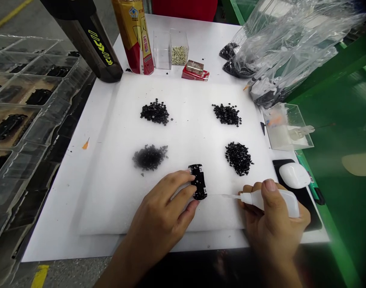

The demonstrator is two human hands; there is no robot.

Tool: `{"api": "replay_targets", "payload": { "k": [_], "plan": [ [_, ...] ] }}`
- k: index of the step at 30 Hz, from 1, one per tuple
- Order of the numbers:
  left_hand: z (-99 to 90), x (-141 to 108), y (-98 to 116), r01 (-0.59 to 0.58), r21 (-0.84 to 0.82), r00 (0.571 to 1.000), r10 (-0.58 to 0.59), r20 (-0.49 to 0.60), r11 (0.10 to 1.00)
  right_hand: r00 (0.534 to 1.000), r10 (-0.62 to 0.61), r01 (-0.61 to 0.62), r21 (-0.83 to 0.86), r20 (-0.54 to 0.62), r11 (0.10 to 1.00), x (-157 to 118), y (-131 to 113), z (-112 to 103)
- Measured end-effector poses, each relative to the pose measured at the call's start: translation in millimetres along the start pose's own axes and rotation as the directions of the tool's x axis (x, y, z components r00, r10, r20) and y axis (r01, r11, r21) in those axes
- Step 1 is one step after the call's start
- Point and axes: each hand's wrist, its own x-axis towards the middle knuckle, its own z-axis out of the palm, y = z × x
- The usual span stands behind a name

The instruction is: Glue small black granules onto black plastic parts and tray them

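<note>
Black car-shaped plastic part [198, 182], white specks, on white foam sheet [183, 132]; left hand [167, 204] pinching it. Right hand [273, 212] gripping one white squeeze bottle [286, 202]. Four piles of small black pieces [155, 112].

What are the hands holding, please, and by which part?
The left hand holds the black part by its left side and near end; the right hand, the white bottle by its body.

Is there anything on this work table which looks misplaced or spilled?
Yes: an orange tip lies loose toward the left side of the table, so it seems dropped. A few black bits also lie outside the piles.
</note>
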Motion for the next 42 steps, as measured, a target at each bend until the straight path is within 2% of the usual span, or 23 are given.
{"api": "replay_targets", "payload": {
  "k": [6, 10, 12, 16, 20, 24, 31, 42],
  "plan": [
    [0.0, 0.3, -0.5, 0.01, -0.015, 1.0, -0.01, 0.003, 1.0, 1.0, 0.018, -0.017, 0.038, -0.008, 0.999, -0.4, -4.3, 3.1],
    [-2.7, 0.2, 0.4, 0.031, -0.096, 0.999, -0.033, -0.013, 0.995, 0.996, 0.09, -0.088, 0.186, -0.001, 0.979, 1.2, -14.1, 7.9],
    [-4.7, -0.7, 1.0, 0.043, -0.159, 0.997, -0.052, -0.054, 0.986, 0.993, 0.114, -0.115, 0.223, 0.02, 0.968, -0.4, -18.9, 11.5],
    [-7.5, -3.7, 2.6, 0.098, -0.186, 0.975, -0.131, -0.179, 0.978, 0.991, 0.122, -0.128, 0.153, 0.045, 0.98, -7.5, -19.2, 16.9],
    [-7.7, -5.8, 5.4, 0.152, -0.174, 0.954, -0.191, -0.23, 0.973, 0.994, 0.108, -0.109, 0.053, 0.013, 0.993, -11.5, -13.4, 17.1],
    [-7.1, -6.0, 6.2, 0.166, -0.176, 0.946, -0.207, -0.248, 0.97, 0.99, 0.133, -0.131, 0.032, -0.044, 0.991, -10.7, -12.4, 16.7],
    [-4.1, -5.7, 3.3, 0.147, -0.17, 0.953, -0.186, -0.239, 0.974, 0.996, 0.093, -0.093, 0.007, -0.018, 0.996, -11.9, -11.2, 17.1],
    [-3.4, -5.4, 2.2, 0.124, -0.144, 0.968, -0.151, -0.199, 0.982, 0.983, 0.173, -0.171, 0.027, -0.061, 0.985, -11.4, -14.2, 19.5]
  ]
}}
